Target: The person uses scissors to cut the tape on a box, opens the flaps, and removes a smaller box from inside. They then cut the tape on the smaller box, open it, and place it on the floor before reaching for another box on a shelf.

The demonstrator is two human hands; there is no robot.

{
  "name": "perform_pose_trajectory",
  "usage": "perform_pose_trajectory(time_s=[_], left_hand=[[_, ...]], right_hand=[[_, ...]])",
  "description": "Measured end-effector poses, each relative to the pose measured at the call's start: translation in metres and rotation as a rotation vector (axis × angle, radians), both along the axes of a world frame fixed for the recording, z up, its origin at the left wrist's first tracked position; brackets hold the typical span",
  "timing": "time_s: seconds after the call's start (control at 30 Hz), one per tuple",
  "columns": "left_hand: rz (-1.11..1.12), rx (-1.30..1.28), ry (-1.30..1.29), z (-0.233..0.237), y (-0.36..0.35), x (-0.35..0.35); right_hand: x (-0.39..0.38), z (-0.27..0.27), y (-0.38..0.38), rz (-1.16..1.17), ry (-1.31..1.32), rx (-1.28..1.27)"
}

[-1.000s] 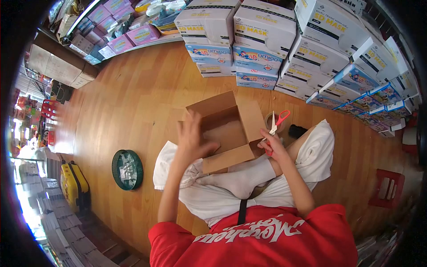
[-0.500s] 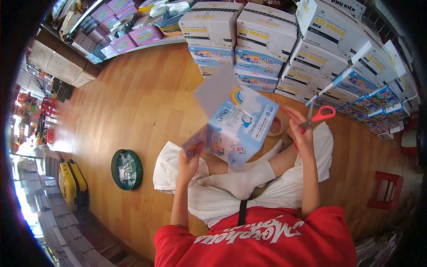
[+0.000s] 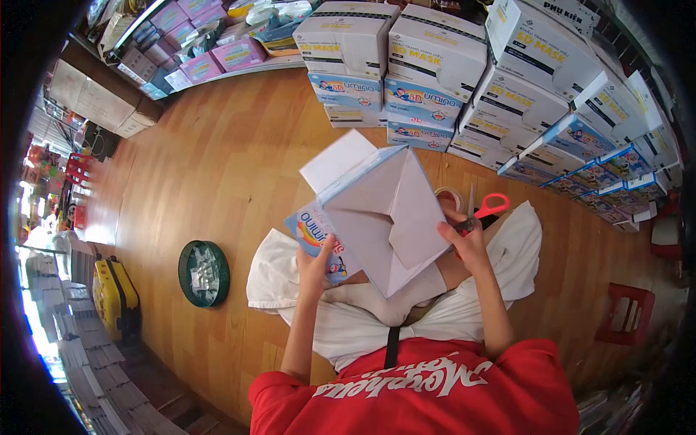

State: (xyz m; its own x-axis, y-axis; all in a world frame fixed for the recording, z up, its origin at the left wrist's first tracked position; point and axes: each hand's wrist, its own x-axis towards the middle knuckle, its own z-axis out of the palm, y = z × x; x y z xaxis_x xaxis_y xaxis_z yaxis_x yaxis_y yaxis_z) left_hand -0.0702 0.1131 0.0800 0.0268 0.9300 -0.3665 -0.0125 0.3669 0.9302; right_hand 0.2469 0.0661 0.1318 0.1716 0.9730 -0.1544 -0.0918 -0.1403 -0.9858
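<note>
A blue and white cardboard mask box (image 3: 395, 214) is held over my crossed legs, its pale inside turned up toward me and its flaps standing out. My left hand (image 3: 315, 267) grips the printed flap at the box's left side, thumb on top. At the right edge of the box, my right hand (image 3: 467, 243) holds scissors with red handles (image 3: 494, 206), blades pointing away from me. Its thumb meets the box rim. Partly hidden behind the box, a roll of tape (image 3: 449, 197) lies on the floor.
Stacked mask cartons (image 3: 438, 51) line the far and right sides. A green basket (image 3: 185, 279) with small clear packets stands on the wooden floor at left, near a yellow case (image 3: 114, 297). A red stool (image 3: 626, 313) is at right.
The box has turned, so its pale inside shows instead of the printed outside. My right hand has moved down and left to the box edge with the scissors.
</note>
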Motion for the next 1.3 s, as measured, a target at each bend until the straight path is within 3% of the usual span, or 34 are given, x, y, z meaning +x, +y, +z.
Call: perform_pose_trajectory(time_s=[0.1, 0.2, 0.3, 0.4, 0.53, 0.63, 0.77, 0.83, 1.03, 1.13, 1.3], left_hand=[[0.311, 0.467, 0.200, -0.022, -0.003, 0.016], [0.414, 0.650, 0.284, 0.018, -0.003, 0.026], [0.215, 0.726, 0.171, 0.054, -0.005, 0.022], [-0.036, 0.819, 0.217, 0.083, 0.000, 0.022], [-0.103, 0.644, 0.160, 0.093, 0.001, 0.032], [-0.096, 0.628, 0.089, 0.084, -0.002, 0.043], [0.199, 0.593, 0.162, 0.067, -0.021, 0.081], [0.202, 0.597, 0.144, 0.060, -0.031, 0.093], [0.218, 0.673, 0.157, 0.054, -0.059, 0.114], [0.252, 0.658, -0.007, 0.071, -0.068, 0.119], [0.238, 0.815, 0.122, 0.072, -0.081, 0.117]], right_hand=[[-0.005, -0.012, -0.005, 0.005, -0.110, -0.039], [-0.008, -0.014, -0.012, 0.026, -0.098, -0.055], [-0.013, -0.009, -0.014, 0.034, -0.085, -0.030], [-0.015, -0.011, -0.016, 0.046, -0.062, 0.002], [-0.011, -0.019, -0.014, 0.022, -0.122, 0.075], [0.001, -0.036, -0.017, -0.075, -0.100, -0.073], [0.017, -0.045, -0.021, -0.165, -0.095, -0.253], [0.029, -0.053, -0.028, -0.150, -0.025, -0.336], [0.048, -0.096, -0.052, -0.138, 0.177, -0.233], [0.048, -0.107, -0.053, -0.164, 0.250, -0.192], [0.056, -0.125, -0.059, -0.064, 0.412, -0.120]])
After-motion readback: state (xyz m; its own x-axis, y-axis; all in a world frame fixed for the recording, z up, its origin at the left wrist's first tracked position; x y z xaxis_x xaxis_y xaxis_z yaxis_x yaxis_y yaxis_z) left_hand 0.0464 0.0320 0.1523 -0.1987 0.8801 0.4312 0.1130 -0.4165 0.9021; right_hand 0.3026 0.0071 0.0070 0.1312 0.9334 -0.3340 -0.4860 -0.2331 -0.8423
